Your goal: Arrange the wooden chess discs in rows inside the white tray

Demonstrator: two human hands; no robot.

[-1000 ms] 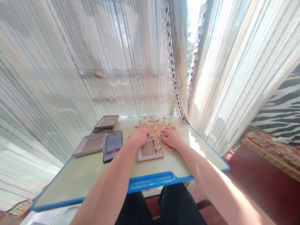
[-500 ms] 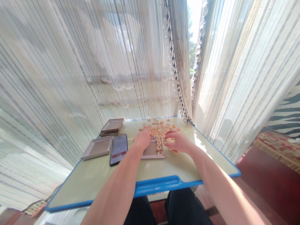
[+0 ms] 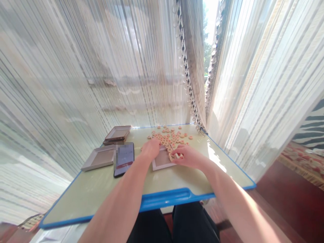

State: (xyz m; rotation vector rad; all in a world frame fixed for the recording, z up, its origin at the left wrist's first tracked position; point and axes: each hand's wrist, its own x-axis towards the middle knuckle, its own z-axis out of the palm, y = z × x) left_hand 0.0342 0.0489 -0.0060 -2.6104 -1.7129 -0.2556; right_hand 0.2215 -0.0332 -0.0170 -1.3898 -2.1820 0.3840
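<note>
while both hands work around a shallow cardboard box [image 3: 160, 159], the right hand [image 3: 186, 157] reaches over its right wall from outside. thumb and fingers are half curled and a little apart, their tips at the near end of a row of wooden xiangqi pieces [image 3: 172, 157] with dark characters, which runs along the right side of the box. the nearest disc lies between those tips; whether it is pinched or only touched, i cannot tell. below the palm, just right of the box, more discs [image 3: 181, 156] show in part.

the left hand [image 3: 151, 147] is at the far left corner of the box, its fingers bent inward over that edge. how tightly they close, and whether they have hold of the rim, i cannot tell (the back of the hand covers it).

beyond the box, loose red-marked xiangqi pieces [image 3: 174, 135] are scattered, thickest just past its far wall and thinner farther off. left of the box, past the left forearm, lies a smartphone [image 3: 124, 158] (part of it is blurred into blocks), and farther left a second shallow box [image 3: 101, 157]. beyond and left of the box, brown-rimmed trays [image 3: 117, 133] are stacked. under the box is a pale folding-style tabletop [image 3: 192, 179] edged in blue, and well beyond it hangs a string curtain [image 3: 141, 67].
</note>
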